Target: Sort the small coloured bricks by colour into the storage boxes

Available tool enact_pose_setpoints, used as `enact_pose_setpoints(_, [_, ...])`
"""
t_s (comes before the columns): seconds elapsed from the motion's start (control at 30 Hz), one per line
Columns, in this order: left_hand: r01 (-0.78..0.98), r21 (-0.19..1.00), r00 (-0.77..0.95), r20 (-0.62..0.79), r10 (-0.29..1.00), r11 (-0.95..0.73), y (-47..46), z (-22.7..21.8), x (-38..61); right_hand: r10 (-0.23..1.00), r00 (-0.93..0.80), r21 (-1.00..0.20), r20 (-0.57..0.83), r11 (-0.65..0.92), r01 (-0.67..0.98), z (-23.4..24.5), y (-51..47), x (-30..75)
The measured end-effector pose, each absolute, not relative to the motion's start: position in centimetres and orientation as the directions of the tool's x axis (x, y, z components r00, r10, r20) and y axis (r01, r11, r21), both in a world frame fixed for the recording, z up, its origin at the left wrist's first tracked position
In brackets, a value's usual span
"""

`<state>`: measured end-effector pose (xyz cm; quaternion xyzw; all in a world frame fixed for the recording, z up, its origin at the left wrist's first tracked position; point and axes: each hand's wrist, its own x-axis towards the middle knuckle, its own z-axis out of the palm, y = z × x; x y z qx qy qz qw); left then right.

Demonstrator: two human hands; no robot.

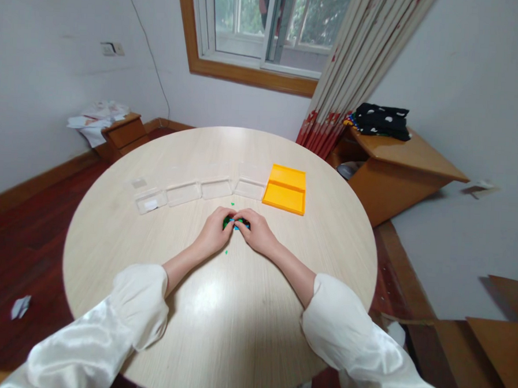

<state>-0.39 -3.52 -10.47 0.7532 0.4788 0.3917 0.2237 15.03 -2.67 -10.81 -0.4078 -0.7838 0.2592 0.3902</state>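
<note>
My left hand [217,229] and my right hand [257,231] meet near the middle of the round table [217,331]. Their fingers curve inward around a small heap of tiny green, blue and dark pieces [237,227], and both thumbs point at it. The hands hide most of the heap, so the exact kind of piece is too small to make out. One loose green piece [233,203] lies just beyond my fingertips. Another green bit [226,252] rests on the near side, between my wrists.
Beyond my hands several clear plastic boxes [183,194] stand in a curved row, lids apparently folded back. A white slip [151,204] lies in the leftmost. At the row's right end is an open yellow case [283,198]. A wooden cabinet [399,166] stands beyond the table's right.
</note>
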Motion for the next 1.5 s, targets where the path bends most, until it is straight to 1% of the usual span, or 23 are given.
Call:
enact_pose_setpoints(0.13, [0.420,0.825,0.192,0.326,0.926,-0.378,-3.7,-10.4,-0.6,0.896,-0.298,-0.834,0.328,0.423,0.355,-10.5,-2.9,14.9])
enact_pose_setpoints(0.23, [0.318,0.887,0.164,0.295,0.941,-0.334,-3.7,-10.6,-0.8,0.925,-0.297,-0.928,0.236,0.305,0.213,-10.3,-3.2,14.9])
enact_pose_setpoints(0.3, [0.270,0.909,0.138,0.291,0.947,-0.318,-3.7,-10.6,-0.9,0.938,-0.320,-0.978,0.135,0.178,0.110,-10.2,-3.4,14.9])
enact_pose_setpoints(0.37, [0.254,0.914,0.110,0.298,0.948,-0.317,-3.6,-10.4,-1.0,0.942,-0.333,-0.996,0.049,0.070,0.052,-10.0,-3.6,14.9])
enact_pose_setpoints(0.43, [0.287,0.898,0.081,0.324,0.943,-0.333,-3.3,-10.2,-1.3,0.950,-0.313,-0.999,0.020,0.034,0.037,-9.9,-3.7,14.8])
enact_pose_setpoints(0.5, [0.367,0.854,0.075,0.369,0.927,-0.369,-2.8,-9.9,-1.6,0.965,-0.258,-0.997,0.049,0.065,0.052,-9.8,-3.5,14.8])
enact_pose_setpoints(0.57, [0.451,0.794,0.110,0.403,0.909,-0.407,-2.1,-9.6,-2.0,0.977,-0.186,-0.988,0.107,0.125,0.088,-10.0,-3.2,14.9])
enact_pose_setpoints(0.6, [0.483,0.770,0.142,0.401,0.905,-0.417,-1.7,-9.6,-2.2,0.979,-0.153,-0.982,0.135,0.153,0.112,-10.1,-3.0,14.9])
enact_pose_setpoints(0.67, [0.519,0.750,0.212,0.351,0.912,-0.410,-1.0,-9.6,-2.5,0.979,-0.108,-0.970,0.171,0.187,0.156,-10.3,-2.6,15.0])
enact_pose_setpoints(0.77, [0.538,0.755,0.307,0.237,0.922,-0.374,-0.4,-9.8,-2.6,0.981,-0.095,-0.966,0.168,0.183,0.181,-10.7,-2.2,15.2])
enact_pose_setpoints(0.87, [0.541,0.762,0.372,0.162,0.914,-0.355,-0.3,-9.6,-2.4,0.984,-0.099,-0.973,0.150,0.165,0.163,-10.8,-2.1,15.2])
enact_pose_setpoints(0.97, [0.501,0.795,0.387,0.147,0.910,-0.342,-0.5,-9.3,-2.4,0.985,-0.103,-0.977,0.137,0.152,0.152,-10.9,-2.1,15.3])
enact_pose_setpoints(1.07, [0.416,0.845,0.399,0.163,0.903,-0.336,-1.0,-9.2,-2.5,0.985,-0.101,-0.976,0.142,0.156,0.154,-10.9,-2.1,15.4])
enact_pose_setpoints(1.17, [0.314,0.903,0.385,0.161,0.909,-0.293,-1.9,-9.5,-2.4,0.979,-0.116,-0.969,0.166,0.184,0.167,-10.9,-2.2,15.3])
enact_pose_setpoints(1.23, [0.272,0.928,0.336,0.156,0.929,-0.254,-2.6,-9.8,-2.0,0.977,-0.113,-0.962,0.182,0.201,0.186,-10.9,-2.5,15.2])
enact_pose_setpoints(1.37, [0.264,0.941,0.197,0.165,0.966,-0.214,-3.8,-10.2,-0.9,0.973,-0.056,-0.937,0.223,0.230,0.261,-10.9,-3.4,14.4])
enact_pose_setpoints(1.5, [0.234,0.942,0.145,0.213,0.966,-0.243,-4.4,-10.3,0.3,0.971,-0.042,-0.926,0.237,0.239,0.291,-11.0,-4.0,13.4])
